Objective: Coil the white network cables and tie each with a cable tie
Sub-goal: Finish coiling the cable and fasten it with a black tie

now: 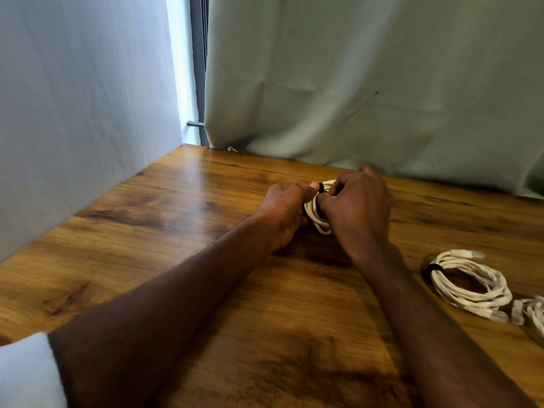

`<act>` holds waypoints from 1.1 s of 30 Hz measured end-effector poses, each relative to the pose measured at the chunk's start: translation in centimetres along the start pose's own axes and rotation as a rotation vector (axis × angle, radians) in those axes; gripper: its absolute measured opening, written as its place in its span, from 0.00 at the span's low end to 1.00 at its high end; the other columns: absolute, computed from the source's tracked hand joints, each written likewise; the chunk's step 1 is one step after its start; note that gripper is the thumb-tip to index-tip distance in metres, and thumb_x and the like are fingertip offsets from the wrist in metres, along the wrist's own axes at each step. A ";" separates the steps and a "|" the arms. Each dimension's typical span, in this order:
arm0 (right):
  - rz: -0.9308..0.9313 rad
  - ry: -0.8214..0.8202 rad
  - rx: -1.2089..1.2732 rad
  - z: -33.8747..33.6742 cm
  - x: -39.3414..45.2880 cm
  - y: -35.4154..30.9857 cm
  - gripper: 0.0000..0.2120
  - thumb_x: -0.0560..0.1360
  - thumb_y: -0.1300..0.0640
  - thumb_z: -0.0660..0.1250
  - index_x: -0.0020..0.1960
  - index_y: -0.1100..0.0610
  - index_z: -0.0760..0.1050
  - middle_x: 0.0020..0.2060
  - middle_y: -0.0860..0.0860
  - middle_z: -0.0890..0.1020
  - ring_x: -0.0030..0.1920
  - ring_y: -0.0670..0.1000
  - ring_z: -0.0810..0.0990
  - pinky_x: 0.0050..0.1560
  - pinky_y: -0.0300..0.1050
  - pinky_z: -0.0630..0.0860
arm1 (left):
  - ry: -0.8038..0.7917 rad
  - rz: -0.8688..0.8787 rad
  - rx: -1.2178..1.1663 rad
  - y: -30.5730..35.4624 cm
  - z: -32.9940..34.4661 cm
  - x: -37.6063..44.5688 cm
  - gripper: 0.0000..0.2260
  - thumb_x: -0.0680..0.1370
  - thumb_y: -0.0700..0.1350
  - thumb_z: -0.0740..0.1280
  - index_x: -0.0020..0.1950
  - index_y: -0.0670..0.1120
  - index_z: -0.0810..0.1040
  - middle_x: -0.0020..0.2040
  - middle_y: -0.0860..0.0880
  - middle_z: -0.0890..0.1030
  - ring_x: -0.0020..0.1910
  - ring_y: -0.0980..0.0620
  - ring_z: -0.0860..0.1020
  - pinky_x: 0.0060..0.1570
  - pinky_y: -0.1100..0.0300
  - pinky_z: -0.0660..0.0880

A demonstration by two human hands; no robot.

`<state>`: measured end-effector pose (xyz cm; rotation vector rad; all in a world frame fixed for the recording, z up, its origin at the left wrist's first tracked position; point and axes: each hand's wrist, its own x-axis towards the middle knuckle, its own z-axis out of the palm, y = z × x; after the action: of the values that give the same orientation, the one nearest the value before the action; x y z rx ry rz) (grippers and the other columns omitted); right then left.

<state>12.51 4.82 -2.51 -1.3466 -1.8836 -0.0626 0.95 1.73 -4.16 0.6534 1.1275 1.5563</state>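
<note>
On table [147, 260]: 2 hands, left hand [282, 213], right hand [357, 207], gripping 1 of 3 coils [316, 216].

- The worktop [176, 237] is wood-grained brown with a smooth, glossy sheen, brightest toward 11 o'clock.
- The curtain [368, 78] at 12 o'clock is matt, creased cloth.
- The tied cable coil [471, 285] at 4 o'clock has smooth, white, plastic-looking sheathing.

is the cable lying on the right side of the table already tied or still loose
Tied: a black tie wraps the coiled white cable on the table.
</note>
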 end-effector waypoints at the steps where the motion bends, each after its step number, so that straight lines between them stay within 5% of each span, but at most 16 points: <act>1: 0.001 0.000 0.000 0.1 0.0 0.0 0.10 0.72 0.52 0.76 0.50 0.57 0.85 0.53 0.53 0.78 0.44 0.48 0.71 0.32 0.35 0.57 | 0.004 0.003 0.003 0.0 0.0 0.1 0.07 0.84 0.39 0.67 0.55 0.37 0.83 0.47 0.41 0.88 0.45 0.46 0.87 0.48 0.52 0.86; 4: 0.002 -0.002 -0.003 0.2 -0.1 0.0 0.10 0.71 0.52 0.76 0.49 0.57 0.85 0.51 0.53 0.78 0.44 0.49 0.72 0.37 0.40 0.63 | 0.015 0.001 0.017 -0.1 0.0 0.3 0.08 0.84 0.40 0.67 0.59 0.37 0.82 0.52 0.40 0.87 0.51 0.44 0.87 0.53 0.49 0.85; 17: -0.113 -0.009 0.082 0.1 -0.1 0.3 0.08 0.72 0.56 0.77 0.50 0.55 0.84 0.49 0.49 0.72 0.49 0.51 0.73 0.37 0.33 0.61 | -0.086 -0.080 -0.115 0.1 -1.4 1.7 0.15 0.83 0.40 0.68 0.68 0.35 0.79 0.64 0.35 0.83 0.57 0.41 0.85 0.55 0.45 0.84; 26: -0.141 0.047 0.101 0.2 -0.5 0.1 0.08 0.73 0.57 0.75 0.51 0.56 0.84 0.50 0.49 0.75 0.48 0.51 0.75 0.41 0.39 0.67 | -0.123 -0.099 -0.145 0.1 -1.7 2.0 0.15 0.84 0.40 0.66 0.69 0.35 0.78 0.66 0.35 0.81 0.54 0.43 0.84 0.53 0.48 0.84; 33: -0.145 0.095 0.127 0.5 -0.5 -0.2 0.07 0.73 0.59 0.75 0.51 0.57 0.83 0.52 0.50 0.78 0.49 0.51 0.77 0.44 0.39 0.68 | -0.131 -0.129 -0.157 0.1 -1.6 1.9 0.14 0.84 0.39 0.65 0.69 0.35 0.77 0.59 0.38 0.84 0.51 0.44 0.85 0.54 0.47 0.84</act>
<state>12.11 4.54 -3.07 -1.1027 -1.8702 -0.0776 -1.07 3.02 -4.97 0.5569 0.9217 1.4539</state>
